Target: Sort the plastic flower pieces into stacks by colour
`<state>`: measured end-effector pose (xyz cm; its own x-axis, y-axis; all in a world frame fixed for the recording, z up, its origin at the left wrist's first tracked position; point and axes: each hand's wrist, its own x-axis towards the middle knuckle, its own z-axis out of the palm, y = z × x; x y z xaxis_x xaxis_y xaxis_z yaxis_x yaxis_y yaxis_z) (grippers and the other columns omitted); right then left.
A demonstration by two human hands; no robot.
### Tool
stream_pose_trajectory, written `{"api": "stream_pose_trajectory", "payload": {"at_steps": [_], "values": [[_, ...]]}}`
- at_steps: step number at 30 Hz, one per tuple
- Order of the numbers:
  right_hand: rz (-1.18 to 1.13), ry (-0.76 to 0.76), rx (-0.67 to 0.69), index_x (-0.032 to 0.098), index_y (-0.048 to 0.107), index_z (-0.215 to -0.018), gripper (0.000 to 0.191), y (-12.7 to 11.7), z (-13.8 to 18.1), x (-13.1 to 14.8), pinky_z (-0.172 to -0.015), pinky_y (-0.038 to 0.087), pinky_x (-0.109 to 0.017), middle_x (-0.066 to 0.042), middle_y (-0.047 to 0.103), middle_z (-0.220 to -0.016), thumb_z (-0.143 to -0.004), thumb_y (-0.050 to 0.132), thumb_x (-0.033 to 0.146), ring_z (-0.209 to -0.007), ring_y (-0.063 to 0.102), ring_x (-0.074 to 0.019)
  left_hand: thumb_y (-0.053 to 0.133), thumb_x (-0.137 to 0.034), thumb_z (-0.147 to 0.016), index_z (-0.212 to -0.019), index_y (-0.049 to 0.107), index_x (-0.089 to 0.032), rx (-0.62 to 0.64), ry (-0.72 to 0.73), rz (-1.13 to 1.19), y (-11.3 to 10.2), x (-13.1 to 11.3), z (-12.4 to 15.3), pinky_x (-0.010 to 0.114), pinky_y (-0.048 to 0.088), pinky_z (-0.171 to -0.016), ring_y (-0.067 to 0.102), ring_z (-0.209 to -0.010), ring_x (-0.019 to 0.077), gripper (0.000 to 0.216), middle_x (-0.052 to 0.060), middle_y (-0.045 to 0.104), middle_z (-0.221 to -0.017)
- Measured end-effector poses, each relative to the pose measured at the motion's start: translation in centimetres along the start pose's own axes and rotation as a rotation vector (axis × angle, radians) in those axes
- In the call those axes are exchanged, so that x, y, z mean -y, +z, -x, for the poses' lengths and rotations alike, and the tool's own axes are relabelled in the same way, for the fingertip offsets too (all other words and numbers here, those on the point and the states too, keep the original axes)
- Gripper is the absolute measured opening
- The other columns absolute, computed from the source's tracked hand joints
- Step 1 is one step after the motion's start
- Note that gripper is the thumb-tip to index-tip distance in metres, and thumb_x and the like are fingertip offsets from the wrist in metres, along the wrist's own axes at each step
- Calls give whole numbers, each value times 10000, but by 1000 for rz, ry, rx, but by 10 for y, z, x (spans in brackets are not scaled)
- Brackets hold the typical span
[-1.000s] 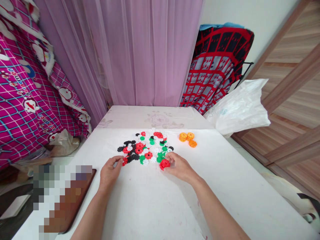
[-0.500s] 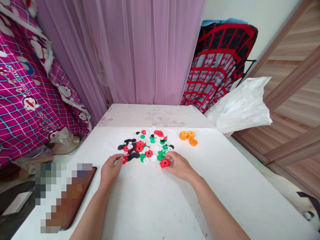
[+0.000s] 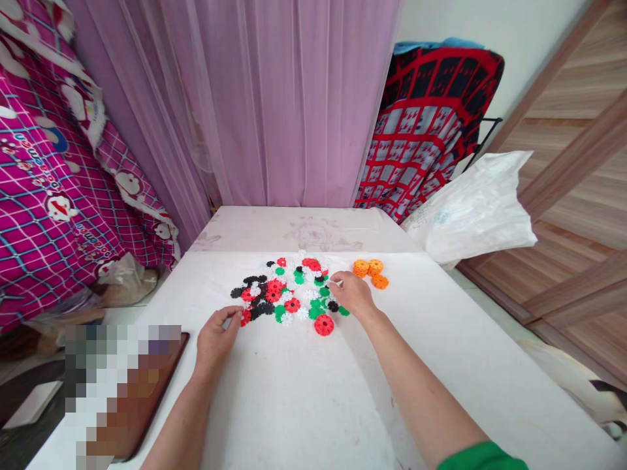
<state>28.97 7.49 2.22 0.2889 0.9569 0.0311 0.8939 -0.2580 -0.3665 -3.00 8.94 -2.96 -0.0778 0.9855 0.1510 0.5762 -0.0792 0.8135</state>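
Observation:
Interlocking plastic snowflake discs in red, black, white and green lie in a loose pile on the white tabletop. At the pile's near left edge, my left hand has thumb and fingertips closed on the rim of a red disc. My right hand reaches over the right side of the pile, its thumb and fingers slightly apart beside white and green discs. Below it, a red disc stack rests at the pile's near edge. A black disc lies under the right wrist side.
Orange discs sit in small stacks right of the pile, close behind my right hand. A brown-edged tablet-like object, partly pixelated, lies at the table's left. A white plastic bag stands beyond the right edge; a purple curtain hangs behind.
My right hand has let go of the red disc stack and moved up and right over the pile. The stack stays at the near edge. My left hand has hardly moved.

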Motion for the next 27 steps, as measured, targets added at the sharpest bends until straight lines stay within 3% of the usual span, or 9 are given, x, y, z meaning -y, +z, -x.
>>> {"api": "stream_pose_trajectory", "payload": {"at_steps": [5,8,11,15,21,27], "values": [[59,56,-25,199,600,-1291,434,11,-43,12,-942,426,-335,-125,616,-1282,-890,528,347,-1163,570,-257,505,-533,-751,-898,704,-257,-2,16,-21,1,6,-2,371,490,-910,678,-941,238,371,29,756,-955],[68,-88,12,234,465,-1425,541,20,-55,22,-1061,352,-393,-111,446,-1484,-916,494,414,-1352,403,-269,510,-519,-760,-884,705,-263,-5,24,-22,1,8,-3,375,481,-947,678,-961,238,345,18,760,-964],[88,-267,119,269,469,-1421,507,30,-56,29,-1107,307,-431,-76,378,-1539,-928,482,385,-1416,315,-249,511,-513,-761,-880,705,-263,-16,15,-25,2,10,-3,391,470,-972,675,-982,247,338,19,761,-964],[69,-370,124,270,545,-1361,445,42,-39,25,-1123,289,-439,-70,413,-1521,-923,495,325,-1401,354,-231,512,-527,-754,-886,706,-262,-21,3,-11,3,12,-3,409,458,-993,667,-1009,261,354,24,762,-968],[-121,-480,-3,267,682,-1189,341,40,-16,-10,-1090,361,-377,-61,545,-1414,-860,593,271,-1293,500,-210,508,-512,-755,-864,703,-265,-13,33,-5,3,9,-3,403,467,-988,682,-948,240,333,16,762,-935],[-122,-233,-85,247,735,-980,241,22,-19,-21,-905,461,-292,-27,721,-1088,-861,532,194,-1026,638,-181,507,-520,-758,-883,704,-276,-1,12,-23,3,10,-3,416,453,-1001,673,-989,254,338,12,762,-971]]}}
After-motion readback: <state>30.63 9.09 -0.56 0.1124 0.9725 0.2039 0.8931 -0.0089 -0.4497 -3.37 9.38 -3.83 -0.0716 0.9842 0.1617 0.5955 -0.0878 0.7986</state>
